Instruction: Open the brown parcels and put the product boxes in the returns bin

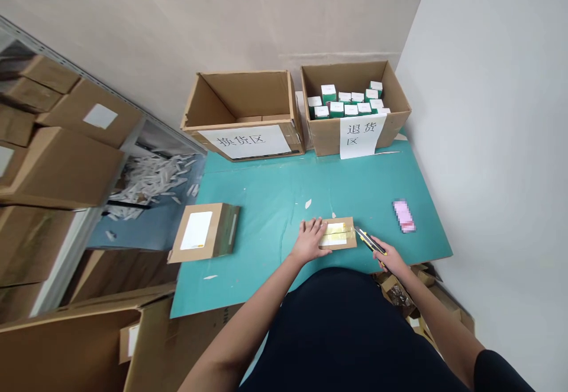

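**Small parcel (337,233) under my left hand (310,241), utility knife (370,244) in my right hand (393,257)**

My hands are apart, with the small parcel between them, near the front edge of the teal bench (266,220) and about at its middle. My left hand lies flat on top of the parcel with the fingers open. My right hand closes around the yellow and black handle of the utility knife, and the front end of the knife comes to the right edge of the parcel. I cannot make out the blade clearly. The parcel has a pale label under shiny tape, and I cannot read any writing on it.

A second parcel (204,232) with a white label lies near the left edge. At the far edge stand two open cartons. The left carton (208,102) has a paper sign (246,141) saying 换货区. The right carton (328,137) has a paper sign (361,135) saying 退货区 and holds small white and green boxes (344,99), partly hidden by its wall. Near the right edge, a pink object (403,215) is pixelated, so I cannot tell what it is.
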A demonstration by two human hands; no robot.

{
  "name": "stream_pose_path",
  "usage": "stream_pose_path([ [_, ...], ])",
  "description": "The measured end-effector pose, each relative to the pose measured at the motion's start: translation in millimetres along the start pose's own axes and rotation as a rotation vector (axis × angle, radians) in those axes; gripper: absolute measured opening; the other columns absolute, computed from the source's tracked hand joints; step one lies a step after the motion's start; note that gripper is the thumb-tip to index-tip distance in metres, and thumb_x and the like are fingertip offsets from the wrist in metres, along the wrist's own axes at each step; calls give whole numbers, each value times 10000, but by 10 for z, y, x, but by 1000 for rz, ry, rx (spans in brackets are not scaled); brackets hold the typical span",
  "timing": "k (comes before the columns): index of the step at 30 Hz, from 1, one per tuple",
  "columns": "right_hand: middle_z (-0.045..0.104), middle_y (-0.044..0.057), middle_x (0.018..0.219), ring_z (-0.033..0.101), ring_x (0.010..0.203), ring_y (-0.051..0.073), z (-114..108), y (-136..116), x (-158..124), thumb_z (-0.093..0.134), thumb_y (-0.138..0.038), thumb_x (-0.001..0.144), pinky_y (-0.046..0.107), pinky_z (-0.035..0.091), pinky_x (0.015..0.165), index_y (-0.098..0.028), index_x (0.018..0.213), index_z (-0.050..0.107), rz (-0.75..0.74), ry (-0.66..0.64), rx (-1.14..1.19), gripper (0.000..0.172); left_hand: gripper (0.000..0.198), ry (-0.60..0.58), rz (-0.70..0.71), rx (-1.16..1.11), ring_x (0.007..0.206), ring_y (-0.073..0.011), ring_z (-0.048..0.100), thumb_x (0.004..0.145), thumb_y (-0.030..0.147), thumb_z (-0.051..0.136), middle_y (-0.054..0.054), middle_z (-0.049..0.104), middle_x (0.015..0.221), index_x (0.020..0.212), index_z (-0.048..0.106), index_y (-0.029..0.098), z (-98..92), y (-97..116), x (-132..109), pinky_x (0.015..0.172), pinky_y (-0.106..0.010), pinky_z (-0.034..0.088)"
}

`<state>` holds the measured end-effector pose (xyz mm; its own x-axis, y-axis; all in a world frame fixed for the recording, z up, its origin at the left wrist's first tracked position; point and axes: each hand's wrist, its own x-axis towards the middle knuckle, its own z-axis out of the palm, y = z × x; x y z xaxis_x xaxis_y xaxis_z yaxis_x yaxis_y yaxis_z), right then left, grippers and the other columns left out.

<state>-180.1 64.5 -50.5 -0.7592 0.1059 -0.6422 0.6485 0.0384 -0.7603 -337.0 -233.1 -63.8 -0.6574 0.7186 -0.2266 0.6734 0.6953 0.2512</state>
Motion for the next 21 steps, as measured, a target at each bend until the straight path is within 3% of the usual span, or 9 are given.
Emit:
stream_pose_path([
  [21,637,-61,710,472,386,65,-63,139,-148,615,-335,785,183,345,362,-237,1529,432,18,-53,-3,772,1000,41,-14,-30,1499,-408,269,757,691,669,-181,353,1616,1573,337,218,105,-13,-33,1224,-620,18],
])
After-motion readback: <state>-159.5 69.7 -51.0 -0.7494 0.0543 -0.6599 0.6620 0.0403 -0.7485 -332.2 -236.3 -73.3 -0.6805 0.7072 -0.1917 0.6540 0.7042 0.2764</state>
